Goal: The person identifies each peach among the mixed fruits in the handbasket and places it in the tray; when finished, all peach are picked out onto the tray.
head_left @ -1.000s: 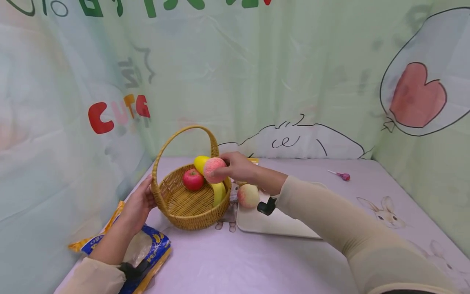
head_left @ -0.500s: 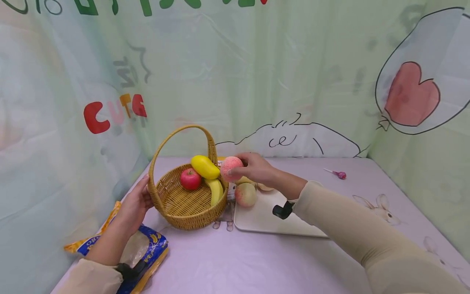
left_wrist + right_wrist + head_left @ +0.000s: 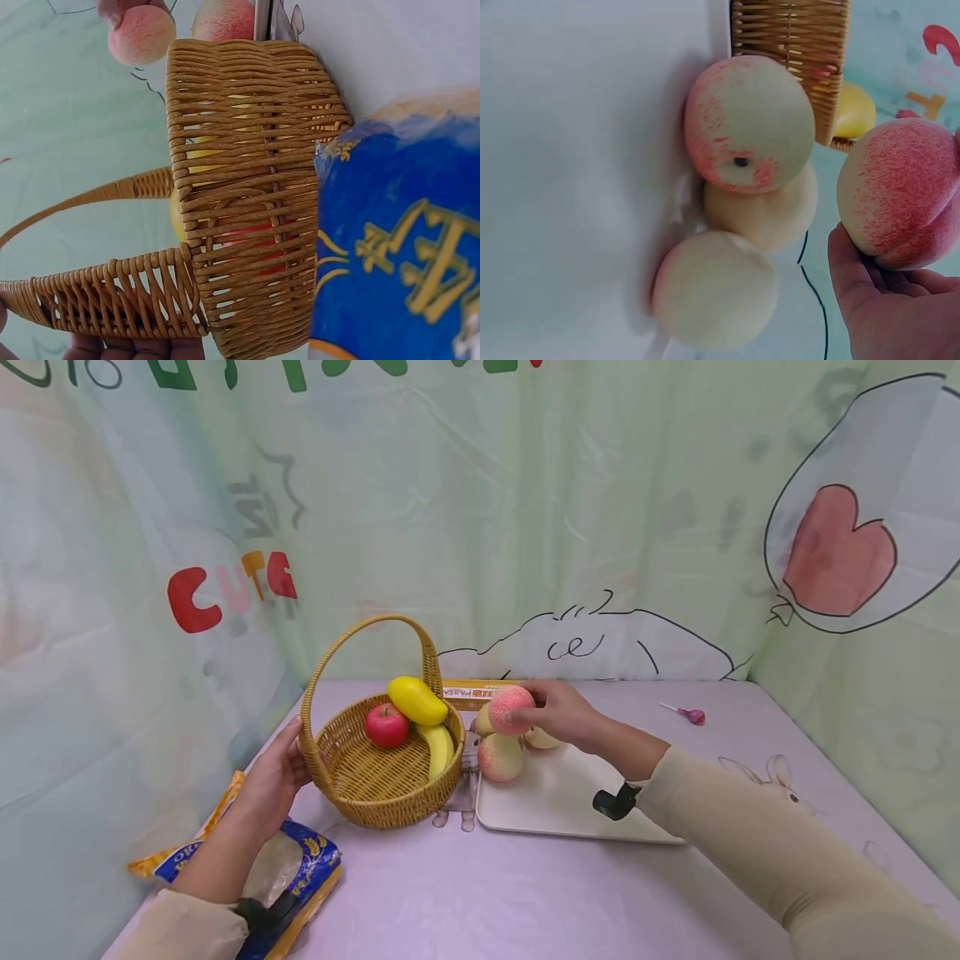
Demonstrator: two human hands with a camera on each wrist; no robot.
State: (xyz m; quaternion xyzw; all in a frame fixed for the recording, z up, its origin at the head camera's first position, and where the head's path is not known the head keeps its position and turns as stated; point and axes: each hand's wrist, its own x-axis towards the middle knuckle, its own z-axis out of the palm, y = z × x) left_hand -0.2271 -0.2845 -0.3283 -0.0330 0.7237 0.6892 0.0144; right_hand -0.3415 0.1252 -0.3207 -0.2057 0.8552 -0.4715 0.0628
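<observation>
A pink peach (image 3: 512,709) is pinched between the thumb and fingers of my right hand (image 3: 562,714), above several paler peaches. One paler peach (image 3: 500,757) sits at the left end of the white tray (image 3: 577,814), and another (image 3: 716,290) lies close by in the right wrist view. My left hand (image 3: 273,777) grips the wicker basket (image 3: 397,812) at the base of its handle, fingers behind the weave in the left wrist view. Inside the basket are a red apple (image 3: 387,726), a yellow mango-shaped fruit (image 3: 417,700) and a banana (image 3: 438,752).
A blue and yellow bag (image 3: 318,860) lies below my left forearm. Behind the peaches is an orange pasta box (image 3: 468,690). A lollipop (image 3: 693,716) rests at the back right. Printed curtains (image 3: 480,527) stand around the table.
My right hand has carried the pink peach rightward, from over the basket to above the peaches by the tray. My left hand stays on the basket.
</observation>
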